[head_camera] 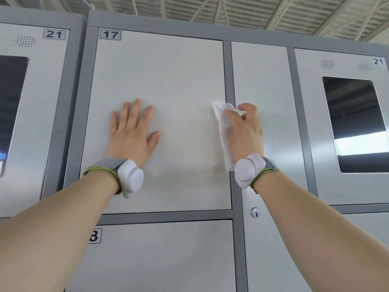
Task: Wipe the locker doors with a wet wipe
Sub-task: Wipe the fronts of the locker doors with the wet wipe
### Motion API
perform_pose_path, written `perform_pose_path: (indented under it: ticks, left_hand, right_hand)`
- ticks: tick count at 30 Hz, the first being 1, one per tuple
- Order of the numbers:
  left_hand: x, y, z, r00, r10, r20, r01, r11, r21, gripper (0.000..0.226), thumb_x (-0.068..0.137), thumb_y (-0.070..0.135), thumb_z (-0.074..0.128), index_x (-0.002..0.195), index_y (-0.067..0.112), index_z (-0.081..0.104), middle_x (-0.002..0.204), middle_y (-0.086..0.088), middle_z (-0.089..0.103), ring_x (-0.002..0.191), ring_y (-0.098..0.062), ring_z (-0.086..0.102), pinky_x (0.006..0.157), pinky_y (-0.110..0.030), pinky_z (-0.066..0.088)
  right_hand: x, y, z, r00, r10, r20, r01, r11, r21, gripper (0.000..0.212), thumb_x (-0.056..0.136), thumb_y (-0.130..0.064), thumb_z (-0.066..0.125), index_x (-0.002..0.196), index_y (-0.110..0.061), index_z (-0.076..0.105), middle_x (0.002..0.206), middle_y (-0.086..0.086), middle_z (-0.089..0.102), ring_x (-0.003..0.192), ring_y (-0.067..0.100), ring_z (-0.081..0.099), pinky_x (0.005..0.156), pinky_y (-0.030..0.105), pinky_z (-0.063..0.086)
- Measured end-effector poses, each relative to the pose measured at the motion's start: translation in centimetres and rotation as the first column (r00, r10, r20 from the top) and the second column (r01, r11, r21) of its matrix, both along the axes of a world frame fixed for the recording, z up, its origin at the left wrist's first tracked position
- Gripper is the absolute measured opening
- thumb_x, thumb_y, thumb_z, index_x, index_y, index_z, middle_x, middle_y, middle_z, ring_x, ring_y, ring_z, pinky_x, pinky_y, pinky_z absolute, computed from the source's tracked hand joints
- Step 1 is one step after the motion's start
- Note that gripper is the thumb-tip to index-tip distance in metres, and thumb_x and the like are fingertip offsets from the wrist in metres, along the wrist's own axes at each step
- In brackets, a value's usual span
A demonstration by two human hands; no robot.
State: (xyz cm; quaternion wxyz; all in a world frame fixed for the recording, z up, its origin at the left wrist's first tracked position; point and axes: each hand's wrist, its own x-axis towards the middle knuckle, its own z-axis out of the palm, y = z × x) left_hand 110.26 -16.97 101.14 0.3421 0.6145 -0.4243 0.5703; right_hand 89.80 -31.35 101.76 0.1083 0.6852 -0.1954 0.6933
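A bank of pale grey metal lockers fills the wall, set in a darker grey frame point(229, 76), with a ribbed ceiling point(231, 11) of light beams above. At far left stands a door labelled 21 point(53, 34), with a patch of small perforations beside the number and a dark, glossy window point(10, 110) with rounded corners.

Next comes the wide, smooth, matte locker door 17 point(160, 85). The left hand point(131, 133) lies flat on its lower left part, palm against the metal, fingers straight and spread, holding nothing. A grey and green strap with a white rounded pod point(130, 178) circles that wrist. Below sits another plain door point(160, 256) whose label shows an 8.

At the right edge of door 17 hangs the wet wipe point(224, 135), a thin white crumpled sheet draped down against the metal. The right hand point(246, 133) pinches its top between thumb and curled fingers, over the frame strip. Its wrist wears a matching pod point(248, 169).

Further right is a narrow door point(261, 81) with a small round silver keyhole point(255, 212), then a second windowed door point(355, 123) marked 21.
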Motion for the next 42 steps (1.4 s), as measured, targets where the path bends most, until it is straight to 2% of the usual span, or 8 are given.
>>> perform_pose_path:
  ticks: [7, 9, 13, 17, 21, 30, 35, 42]
  left_hand:
    - [0.1, -0.1, -0.1, 0.999, 0.042, 0.001, -0.042, 0.999, 0.016, 0.064, 0.093, 0.046, 0.029, 0.15, 0.018, 0.022, 0.159, -0.009, 0.008, 0.146, -0.03, 0.001, 0.115, -0.044, -0.008]
    - [0.0, -0.2, -0.1, 0.999, 0.05, -0.006, -0.05, 0.999, 0.021, 0.06, 0.099, 0.042, 0.036, 0.151, 0.019, 0.02, 0.159, -0.008, 0.005, 0.146, -0.029, -0.001, 0.116, -0.044, -0.008]
    - [0.0, -0.2, -0.2, 0.998, 0.06, 0.0, -0.06, 0.998, 0.011, 0.063, 0.096, 0.048, 0.027, 0.151, 0.018, 0.02, 0.159, -0.008, 0.006, 0.146, -0.029, 0.0, 0.115, -0.043, -0.008]
    - [0.2, -0.3, -0.2, 0.998, 0.063, 0.011, -0.063, 0.998, 0.016, 0.078, 0.084, 0.057, 0.009, 0.15, 0.018, 0.023, 0.159, -0.009, 0.01, 0.146, -0.03, 0.004, 0.115, -0.044, -0.006]
    - [0.2, -0.4, -0.2, 0.998, 0.067, 0.004, -0.067, 0.998, 0.012, 0.079, 0.083, 0.057, 0.008, 0.15, 0.019, 0.022, 0.159, -0.007, 0.008, 0.146, -0.028, 0.002, 0.114, -0.041, -0.009]
    - [0.4, -0.5, -0.2, 0.998, 0.058, 0.013, -0.058, 0.998, 0.002, 0.078, 0.083, 0.058, 0.011, 0.149, 0.019, 0.025, 0.159, -0.007, 0.012, 0.146, -0.028, 0.005, 0.115, -0.04, -0.007]
    - [0.3, -0.1, 0.3, 0.999, -0.038, -0.021, 0.037, 0.999, -0.028, 0.081, 0.08, 0.059, 0.02, 0.15, 0.018, 0.023, 0.158, -0.003, 0.015, 0.146, -0.023, 0.006, 0.115, -0.034, -0.007]
    - [0.4, 1.3, 2.4, 0.994, -0.043, -0.1, 0.033, 0.994, -0.102, 0.059, 0.099, 0.033, 0.04, 0.151, 0.018, 0.018, 0.16, -0.001, 0.007, 0.146, -0.021, -0.001, 0.117, -0.037, -0.007]
  right_hand:
    - [0.9, -1.2, 0.9, 0.994, 0.034, 0.108, -0.021, 0.993, -0.119, 0.031, 0.086, 0.005, 0.044, 0.102, -0.008, 0.067, 0.11, 0.007, 0.052, 0.098, 0.029, 0.047, 0.079, 0.028, 0.035]
    - [1.5, -1.9, 0.7, 0.996, -0.011, 0.085, 0.028, 0.98, -0.199, 0.036, 0.082, 0.005, 0.042, 0.105, -0.003, 0.069, 0.108, 0.013, 0.06, 0.099, 0.029, 0.046, 0.086, 0.028, 0.033]
    - [1.8, -2.1, 0.7, 0.999, -0.049, -0.001, 0.048, 0.982, -0.184, 0.041, 0.092, -0.004, 0.033, 0.125, -0.004, 0.058, 0.13, 0.007, 0.055, 0.119, 0.031, 0.045, 0.098, 0.004, 0.012]
    - [2.3, -0.1, 1.7, 0.984, -0.142, -0.108, 0.126, 0.982, -0.142, 0.039, 0.096, 0.005, 0.028, 0.134, 0.005, 0.04, 0.156, 0.015, 0.021, 0.145, 0.029, 0.016, 0.115, 0.023, 0.006]
    - [3.4, 1.0, 3.4, 0.977, -0.172, -0.127, 0.164, 0.984, -0.069, 0.048, 0.094, 0.007, 0.022, 0.142, 0.005, 0.023, 0.159, 0.018, 0.001, 0.148, 0.027, -0.006, 0.117, 0.027, -0.009]
    - [4.9, 1.3, 7.1, 0.955, -0.246, -0.163, 0.23, 0.967, -0.111, 0.06, 0.098, -0.017, 0.028, 0.152, -0.002, 0.004, 0.161, 0.012, -0.001, 0.148, 0.024, -0.005, 0.119, 0.033, -0.006]
    - [5.8, 1.9, 6.3, 0.911, -0.291, -0.292, 0.208, 0.936, -0.285, 0.059, 0.1, -0.02, 0.025, 0.152, -0.005, 0.002, 0.161, 0.008, -0.005, 0.148, 0.021, -0.007, 0.118, 0.03, -0.01]
    - [5.1, 0.2, 3.6, 0.862, -0.348, -0.367, 0.124, 0.849, -0.514, 0.072, 0.088, -0.033, 0.005, 0.149, 0.001, 0.021, 0.157, 0.016, 0.018, 0.147, 0.029, 0.012, 0.117, 0.031, -0.007]
